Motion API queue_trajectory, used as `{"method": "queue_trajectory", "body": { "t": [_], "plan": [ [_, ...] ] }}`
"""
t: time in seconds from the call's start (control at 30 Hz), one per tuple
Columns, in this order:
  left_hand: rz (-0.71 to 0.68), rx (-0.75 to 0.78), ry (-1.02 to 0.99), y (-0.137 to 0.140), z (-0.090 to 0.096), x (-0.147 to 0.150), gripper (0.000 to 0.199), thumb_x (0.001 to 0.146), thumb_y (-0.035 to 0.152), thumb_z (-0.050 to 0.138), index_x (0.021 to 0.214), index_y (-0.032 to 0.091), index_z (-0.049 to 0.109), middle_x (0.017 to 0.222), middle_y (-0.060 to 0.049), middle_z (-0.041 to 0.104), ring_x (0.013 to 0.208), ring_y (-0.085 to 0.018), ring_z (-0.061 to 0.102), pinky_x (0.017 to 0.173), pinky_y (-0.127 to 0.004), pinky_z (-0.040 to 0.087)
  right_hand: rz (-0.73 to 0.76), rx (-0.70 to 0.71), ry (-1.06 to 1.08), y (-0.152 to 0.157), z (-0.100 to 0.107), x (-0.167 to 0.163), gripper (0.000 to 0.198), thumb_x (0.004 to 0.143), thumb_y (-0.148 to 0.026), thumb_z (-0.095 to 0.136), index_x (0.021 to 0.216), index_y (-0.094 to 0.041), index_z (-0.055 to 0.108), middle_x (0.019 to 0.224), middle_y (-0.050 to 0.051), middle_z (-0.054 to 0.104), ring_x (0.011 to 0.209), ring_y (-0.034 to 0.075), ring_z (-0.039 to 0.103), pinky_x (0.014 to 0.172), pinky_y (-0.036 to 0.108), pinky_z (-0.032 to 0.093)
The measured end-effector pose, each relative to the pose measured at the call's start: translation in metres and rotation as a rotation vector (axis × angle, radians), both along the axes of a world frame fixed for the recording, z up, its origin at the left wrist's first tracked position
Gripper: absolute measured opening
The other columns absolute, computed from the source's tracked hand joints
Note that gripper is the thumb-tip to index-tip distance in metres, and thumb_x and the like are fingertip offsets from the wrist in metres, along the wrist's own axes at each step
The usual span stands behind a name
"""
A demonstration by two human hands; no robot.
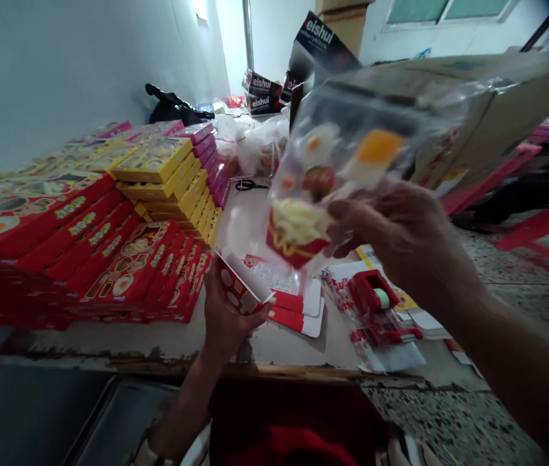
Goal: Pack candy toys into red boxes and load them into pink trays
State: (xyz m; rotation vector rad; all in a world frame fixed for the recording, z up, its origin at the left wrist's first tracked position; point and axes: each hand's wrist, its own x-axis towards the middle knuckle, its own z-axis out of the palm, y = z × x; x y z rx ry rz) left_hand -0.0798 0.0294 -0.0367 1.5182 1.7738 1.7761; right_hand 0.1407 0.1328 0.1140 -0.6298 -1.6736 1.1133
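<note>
Open box (241, 290): left hand (226, 321), fingers clamped on; clear bag (327, 171), right of box: right hand (401, 230) likewise. Apparently loading; calls for aligning.

One view, from my head, facing forward and down over table's near edge (298, 371); left hand (226, 317), right hand (391, 226) close to lens.

Right fingers (352, 217) grip a bag (330, 155), left fingers (256, 317) a box (239, 292).
</note>
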Motion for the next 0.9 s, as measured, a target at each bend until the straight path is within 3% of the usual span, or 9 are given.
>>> {"method": "queue_trajectory", "body": {
  "t": [0.1,0.23,0.33,0.47,0.57,0.67,0.77,0.83,0.9],
  "plan": [
    [-0.046,0.008,-0.09,0.0,0.002,0.003,0.125,0.054,0.031,0.1,0.16,0.028,0.033,0.158,-0.013,0.045,0.141,-0.034,0.052,0.112,-0.044,0.053,-0.227,0.088,0.154,-0.019,-0.013,-0.005,0.015,0.092,-0.026,0.072,0.079,-0.018,0.072,0.066,0.0,0.073,0.055,0.014,0.067,0.054,0.025,0.056],
    [-0.072,0.017,-0.122,0.0,-0.003,0.007,0.128,0.056,0.036,0.1,0.163,0.026,0.029,0.16,-0.015,0.043,0.147,-0.035,0.046,0.119,-0.045,0.046,-0.31,0.12,0.086,-0.05,-0.044,-0.015,0.032,0.089,-0.028,0.073,0.059,-0.021,0.066,0.061,0.0,0.069,0.055,0.015,0.064,0.05,0.026,0.049],
    [-0.103,-0.009,-0.08,-0.001,-0.014,0.004,0.133,0.055,0.038,0.1,0.165,0.028,0.025,0.164,-0.015,0.038,0.151,-0.037,0.04,0.122,-0.046,0.043,-0.306,0.07,-0.072,-0.061,-0.052,-0.008,0.039,0.092,-0.032,0.068,0.055,-0.021,0.065,0.058,0.001,0.067,0.054,0.016,0.062,0.051,0.026,0.047],
    [-0.204,-0.02,-0.011,-0.001,-0.022,0.001,0.139,0.054,0.04,0.1,0.166,0.028,0.019,0.165,-0.016,0.035,0.151,-0.039,0.04,0.122,-0.05,0.041,-0.273,-0.032,-0.321,-0.049,-0.037,0.008,0.041,0.094,-0.035,0.063,0.056,-0.019,0.07,0.051,0.001,0.063,0.048,0.014,0.057,0.051,0.026,0.045],
    [-0.219,-0.017,0.117,0.002,-0.018,0.005,0.135,0.053,0.041,0.1,0.165,0.027,0.025,0.162,-0.015,0.039,0.15,-0.038,0.039,0.125,-0.051,0.036,-0.2,-0.092,-0.417,-0.033,-0.028,0.008,0.043,0.094,-0.038,0.062,0.056,-0.018,0.068,0.051,0.002,0.064,0.046,0.013,0.056,0.051,0.026,0.043],
    [-0.249,-0.022,0.173,0.002,-0.011,0.014,0.125,0.055,0.039,0.098,0.161,0.026,0.033,0.156,-0.014,0.045,0.144,-0.036,0.046,0.121,-0.05,0.041,-0.162,-0.099,-0.381,-0.028,-0.037,-0.006,0.039,0.092,-0.041,0.064,0.059,-0.019,0.063,0.053,0.001,0.064,0.049,0.013,0.056,0.05,0.025,0.043],
    [-0.183,-0.042,0.163,-0.003,-0.008,0.019,0.116,0.058,0.037,0.096,0.158,0.025,0.037,0.149,-0.014,0.051,0.138,-0.035,0.052,0.117,-0.051,0.046,-0.231,0.011,-0.305,-0.038,-0.055,-0.023,0.034,0.087,-0.043,0.068,0.063,-0.021,0.057,0.056,-0.001,0.061,0.05,0.013,0.052,0.048,0.025,0.039],
    [-0.153,-0.03,0.167,-0.009,-0.009,0.016,0.119,0.057,0.036,0.096,0.159,0.026,0.035,0.149,-0.014,0.051,0.137,-0.036,0.053,0.117,-0.052,0.046,-0.295,0.071,-0.241,-0.049,-0.063,-0.03,0.034,0.086,-0.043,0.07,0.064,-0.022,0.055,0.055,-0.002,0.058,0.05,0.013,0.05,0.048,0.026,0.039],
    [-0.165,0.008,0.207,-0.013,-0.01,0.009,0.128,0.051,0.035,0.098,0.161,0.028,0.032,0.15,-0.013,0.05,0.137,-0.037,0.052,0.117,-0.053,0.046,-0.311,0.036,-0.162,-0.057,-0.064,-0.032,0.034,0.086,-0.045,0.07,0.064,-0.023,0.055,0.057,0.0,0.06,0.052,0.015,0.053,0.049,0.027,0.041]
  ]
}}
